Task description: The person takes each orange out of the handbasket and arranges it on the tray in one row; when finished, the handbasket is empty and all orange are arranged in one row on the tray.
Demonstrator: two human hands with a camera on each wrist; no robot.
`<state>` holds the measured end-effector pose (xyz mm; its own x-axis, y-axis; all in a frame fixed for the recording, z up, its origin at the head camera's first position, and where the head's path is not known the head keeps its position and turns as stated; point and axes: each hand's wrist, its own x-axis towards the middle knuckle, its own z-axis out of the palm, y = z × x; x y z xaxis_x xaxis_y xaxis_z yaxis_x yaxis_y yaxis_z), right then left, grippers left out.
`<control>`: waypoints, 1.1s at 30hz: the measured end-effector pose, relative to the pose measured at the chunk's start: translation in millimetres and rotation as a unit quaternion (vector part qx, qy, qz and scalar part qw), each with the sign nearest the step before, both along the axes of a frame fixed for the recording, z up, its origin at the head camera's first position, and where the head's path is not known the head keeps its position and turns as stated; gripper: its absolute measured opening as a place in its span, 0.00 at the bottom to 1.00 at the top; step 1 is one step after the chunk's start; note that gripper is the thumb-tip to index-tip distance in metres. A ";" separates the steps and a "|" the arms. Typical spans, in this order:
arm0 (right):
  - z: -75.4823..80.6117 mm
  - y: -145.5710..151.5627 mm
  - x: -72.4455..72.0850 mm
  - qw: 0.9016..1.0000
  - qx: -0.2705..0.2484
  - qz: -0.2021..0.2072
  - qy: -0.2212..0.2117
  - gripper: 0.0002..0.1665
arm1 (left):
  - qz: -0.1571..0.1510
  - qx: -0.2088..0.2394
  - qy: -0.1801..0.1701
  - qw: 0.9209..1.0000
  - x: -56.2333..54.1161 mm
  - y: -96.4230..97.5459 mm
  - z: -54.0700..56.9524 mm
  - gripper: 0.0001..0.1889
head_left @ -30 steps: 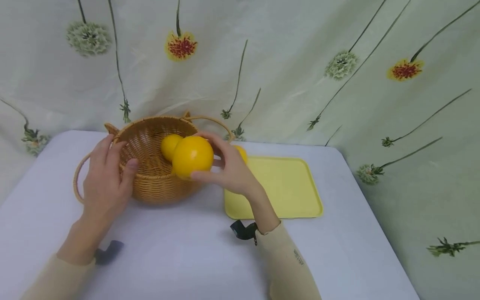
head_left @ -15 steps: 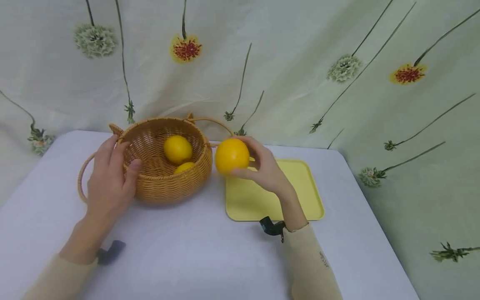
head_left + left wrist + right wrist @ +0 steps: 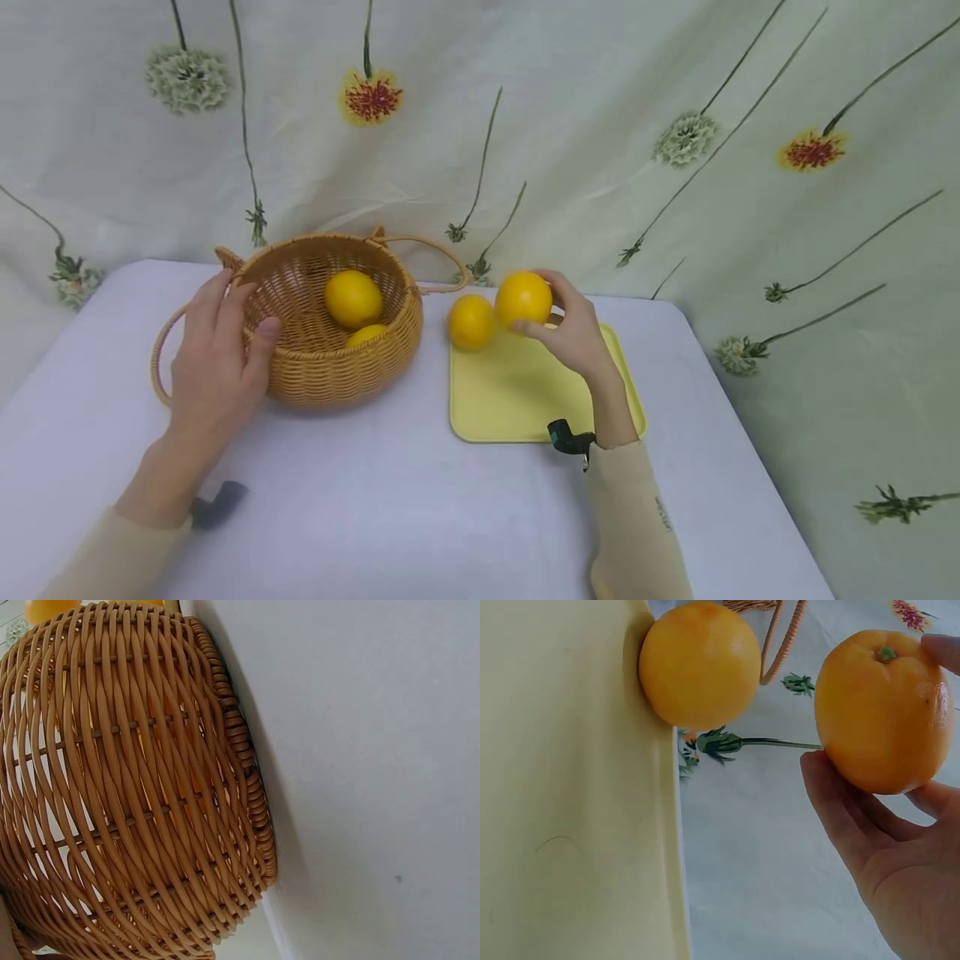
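1. While the right hand point(image 3: 573, 333) is up over the far part of the yellow tray point(image 3: 487, 408), its thumb and fingers are clamped on a round fruit point(image 3: 523, 297).
2. This held fruit does not touch the tray, and it has a little green spot point(image 3: 886, 654) that you can see in the right wrist view.
3. Another fruit point(image 3: 472, 322) sits on the far left corner of the tray, near the held one, and the right wrist view shows a gap between them.
4. The left hand point(image 3: 217, 358) rests on the left side of the brown basket point(image 3: 341, 379); its thumb is apart from its fingers, but you cannot tell if they curl around the edge.
5. Inside the basket are two more yellow fruits: one point(image 3: 353, 298) shows well, and the other point(image 3: 367, 335) is partly hidden by the front edge.
6. The basket has a loop handle point(image 3: 442, 242) on its right side, reaching toward the tray.
7. Both the basket and the tray are on a white table point(image 3: 375, 517), and behind them hangs a pale cloth point(image 3: 570, 150) with flowers on it.
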<state>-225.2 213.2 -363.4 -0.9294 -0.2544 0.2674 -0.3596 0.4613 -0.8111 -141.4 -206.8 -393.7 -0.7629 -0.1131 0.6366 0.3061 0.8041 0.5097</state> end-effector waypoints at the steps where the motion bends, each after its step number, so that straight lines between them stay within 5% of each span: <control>1: -3.3 0.6 -1.6 1.000 0.012 -0.010 0.001 0.40 | 0.001 -0.001 -0.001 1.000 0.3 -0.7 -0.3 0.39; 10: -35.2 3.2 -10.1 0.991 0.097 -0.097 -0.007 0.43 | 0.003 -0.007 -0.012 1.000 1.3 -0.4 -1.4 0.37; 22: -52.4 -3.3 -14.7 0.985 0.149 -0.082 -0.038 0.45 | 0.001 -0.009 -0.018 1.000 1.7 -1.5 1.2 0.38; 33: -42.7 -6.7 -9.6 0.975 0.188 -0.087 -0.076 0.59 | -0.002 -0.001 -0.011 1.000 0.7 -2.4 0.8 0.38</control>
<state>-234.8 206.5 -406.1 -0.9888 -0.1434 0.0418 -0.1388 0.7790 -0.6115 -140.6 -209.2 -392.9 -0.7776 -0.1078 0.6194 0.2984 0.8039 0.5145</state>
